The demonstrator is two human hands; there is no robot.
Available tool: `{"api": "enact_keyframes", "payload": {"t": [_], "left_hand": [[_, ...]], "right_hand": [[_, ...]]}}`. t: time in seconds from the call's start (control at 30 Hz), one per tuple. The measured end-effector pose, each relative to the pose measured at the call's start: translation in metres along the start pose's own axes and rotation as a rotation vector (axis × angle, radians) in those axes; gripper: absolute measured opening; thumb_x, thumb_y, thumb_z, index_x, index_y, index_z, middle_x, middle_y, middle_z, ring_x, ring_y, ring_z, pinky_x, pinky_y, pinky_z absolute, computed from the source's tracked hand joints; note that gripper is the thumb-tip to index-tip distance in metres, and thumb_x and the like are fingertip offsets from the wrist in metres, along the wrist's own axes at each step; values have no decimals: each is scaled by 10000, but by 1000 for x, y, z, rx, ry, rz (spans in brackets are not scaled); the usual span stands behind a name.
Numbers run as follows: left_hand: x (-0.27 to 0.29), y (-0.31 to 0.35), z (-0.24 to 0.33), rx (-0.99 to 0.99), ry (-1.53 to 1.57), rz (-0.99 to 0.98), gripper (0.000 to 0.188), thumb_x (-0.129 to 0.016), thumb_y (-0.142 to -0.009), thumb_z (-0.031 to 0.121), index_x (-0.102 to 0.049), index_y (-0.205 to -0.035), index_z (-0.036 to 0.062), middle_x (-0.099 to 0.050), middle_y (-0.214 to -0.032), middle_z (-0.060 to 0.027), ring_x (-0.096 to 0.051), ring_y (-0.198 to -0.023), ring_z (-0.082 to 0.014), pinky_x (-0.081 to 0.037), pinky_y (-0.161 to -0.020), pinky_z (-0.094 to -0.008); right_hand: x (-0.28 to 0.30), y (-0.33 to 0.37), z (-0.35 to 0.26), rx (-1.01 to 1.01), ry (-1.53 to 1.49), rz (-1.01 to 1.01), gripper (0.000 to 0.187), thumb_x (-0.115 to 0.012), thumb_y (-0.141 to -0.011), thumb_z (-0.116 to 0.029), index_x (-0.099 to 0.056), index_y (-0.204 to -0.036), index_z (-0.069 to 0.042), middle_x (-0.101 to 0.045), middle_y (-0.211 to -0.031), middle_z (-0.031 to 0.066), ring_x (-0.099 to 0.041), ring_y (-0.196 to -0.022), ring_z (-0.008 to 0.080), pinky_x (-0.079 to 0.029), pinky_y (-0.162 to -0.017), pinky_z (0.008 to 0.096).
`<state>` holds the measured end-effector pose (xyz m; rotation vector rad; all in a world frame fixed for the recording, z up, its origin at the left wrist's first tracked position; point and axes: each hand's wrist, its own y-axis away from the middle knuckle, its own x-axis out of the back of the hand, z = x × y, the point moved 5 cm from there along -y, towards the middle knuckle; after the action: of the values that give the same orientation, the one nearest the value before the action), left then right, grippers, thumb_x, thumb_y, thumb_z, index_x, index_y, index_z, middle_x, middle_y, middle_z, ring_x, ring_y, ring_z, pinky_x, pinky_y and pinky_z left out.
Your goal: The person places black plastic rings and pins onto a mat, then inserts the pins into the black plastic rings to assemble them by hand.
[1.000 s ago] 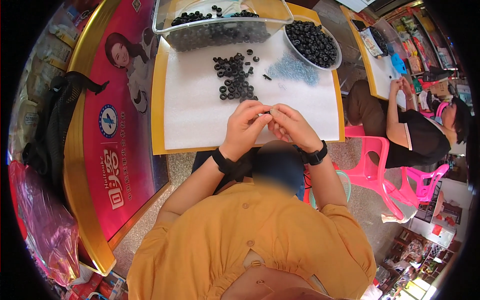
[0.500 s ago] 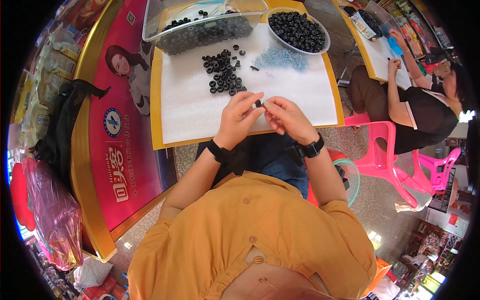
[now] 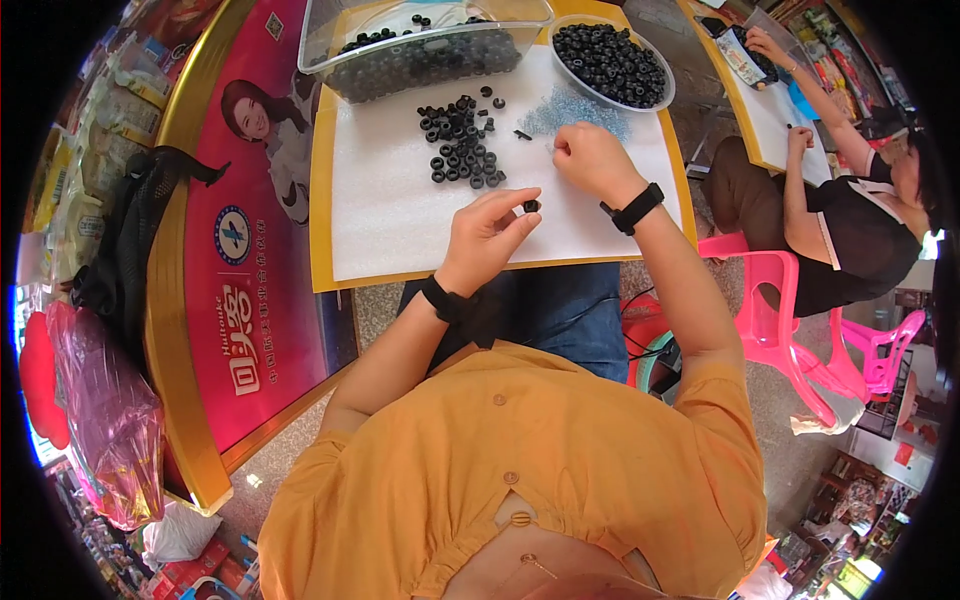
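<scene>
black and small, a piece (image 3: 531,206) sits pinched between thumb and forefinger of the left hand (image 3: 487,240), at six o'clock on the desk (image 3: 380,225). apart from it, at three, the right hand (image 3: 597,165) curls by pale blue bits (image 3: 572,110); whether it grips any, i cannot tell. loose black rings (image 3: 462,150) lie at ten, a clear tub (image 3: 520,22) at eleven, a bowl (image 3: 672,88) at one.

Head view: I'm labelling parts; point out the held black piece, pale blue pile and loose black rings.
Held black piece (image 3: 531,206), head view: visible middle.
Pale blue pile (image 3: 573,110), head view: visible middle.
Loose black rings (image 3: 461,149), head view: cluster's middle.
</scene>
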<state>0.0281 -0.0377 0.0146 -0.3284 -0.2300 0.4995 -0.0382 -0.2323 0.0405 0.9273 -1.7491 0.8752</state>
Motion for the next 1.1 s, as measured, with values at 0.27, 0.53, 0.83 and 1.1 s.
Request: {"api": "enact_keyframes", "payload": {"t": [0.27,0.53,0.83,1.1], "left_hand": [[-1,0,-12,309,394,9,287,-694,-900,10,-676,-1186,25,-723,-1063,-36,-519,-658,-15,-449,-550,-178],[1,-2,-14,122,270,13,284,-710,-888,0,-686,-1169,31,-652,-1082,-22,-526,-716,-28,-429,-601,-185],[1,-1,-12,154,275,18,312,-692,-904,3,-677,-1214,31,-651,-1090,-31,-522,-756,-33,-423,-655,-188],[2,-2,-6,129,230,6,288,-711,-892,27,-693,-1179,27,-668,-1055,-28,-540,-780,-45,-436,-668,-196]], "right_hand": [[6,6,1,-58,-94,7,138,-626,-786,-148,-664,-811,-17,-670,-818,180,-656,-797,357,-527,-743,441],[8,31,-7,-110,-210,-44,130,-610,-813,-133,-664,-839,-18,-669,-851,172,-650,-831,351,-525,-761,439],[10,-16,-35,103,-145,-68,142,-610,-842,-120,-687,-925,-34,-661,-886,147,-650,-830,336,-522,-741,415],[-22,-65,-54,316,-15,-3,223,-569,-864,-79,-703,-1042,-66,-679,-967,127,-661,-927,336,-540,-809,445]]}}
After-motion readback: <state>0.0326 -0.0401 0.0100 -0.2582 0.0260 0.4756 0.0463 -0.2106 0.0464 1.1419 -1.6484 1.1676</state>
